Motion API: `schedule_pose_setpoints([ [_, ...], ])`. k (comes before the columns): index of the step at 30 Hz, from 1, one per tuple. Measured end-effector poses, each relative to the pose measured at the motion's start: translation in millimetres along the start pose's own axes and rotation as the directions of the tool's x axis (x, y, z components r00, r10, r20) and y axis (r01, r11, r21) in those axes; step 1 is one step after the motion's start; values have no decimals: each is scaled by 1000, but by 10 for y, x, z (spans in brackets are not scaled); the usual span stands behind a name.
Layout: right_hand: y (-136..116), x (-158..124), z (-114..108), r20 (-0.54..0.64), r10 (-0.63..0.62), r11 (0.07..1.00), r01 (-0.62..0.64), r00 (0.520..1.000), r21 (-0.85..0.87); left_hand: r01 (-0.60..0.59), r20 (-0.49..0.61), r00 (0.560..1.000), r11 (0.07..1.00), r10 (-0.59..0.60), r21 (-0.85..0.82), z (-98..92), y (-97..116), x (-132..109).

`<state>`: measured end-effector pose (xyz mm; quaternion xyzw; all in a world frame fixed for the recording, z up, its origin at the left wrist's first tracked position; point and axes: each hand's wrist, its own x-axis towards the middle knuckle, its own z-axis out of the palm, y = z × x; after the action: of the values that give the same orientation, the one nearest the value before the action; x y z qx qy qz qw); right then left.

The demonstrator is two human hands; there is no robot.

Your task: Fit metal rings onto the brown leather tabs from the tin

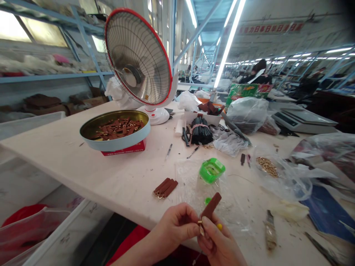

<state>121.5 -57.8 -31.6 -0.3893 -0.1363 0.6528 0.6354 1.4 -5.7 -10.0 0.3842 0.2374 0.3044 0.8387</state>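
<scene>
A brown leather tab slants up between my hands, with a small gold metal ring at its lower end. My right hand is closed around the tab, its thumb pressed near the ring. At the ring end, my left hand pinches with thumb and forefinger; its fingertips partly cover the metal. A small yellow thing shows by my right fingers; what it belongs to is hidden. Left of my hands lies a stack of similar brown tabs with rings. Beyond them stands a green plastic container on a clear plastic sheet.
A round tin of brown tabs rests on a red box, near a red-rimmed fan heater. To the right are a plastic bag with gold rings, a tape-wrapped knife, scissors and a scale.
</scene>
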Motion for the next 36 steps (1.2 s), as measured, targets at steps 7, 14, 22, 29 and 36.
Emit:
schedule_pose_setpoints([
  [7, 112, 2, -31, -91, -122, 990, 115, 988, -79, -21, 51, 998, 998, 24, -51, 29, -33, 22],
  [14, 121, -94, 80, -226, -255, 967, 249, 940, -55, -17, -98, 995, 998, 22, 54, 160, 36, -13],
  [22, 92, -94, 4, -185, -448, 786, 286, 875, -549, 38, -270, 961, 936, 63, 351, 185, -37, 33],
  [29, -33, -23, -8, -86, -448, 704, 292, 890, -647, 127, -286, 956, 801, 57, 585, 133, 21, 58],
  [36, -422, 132, -458, -93, -605, 492, 279, 791, -825, 209, -360, 931, 903, -66, 375, 47, 20, 189],
])
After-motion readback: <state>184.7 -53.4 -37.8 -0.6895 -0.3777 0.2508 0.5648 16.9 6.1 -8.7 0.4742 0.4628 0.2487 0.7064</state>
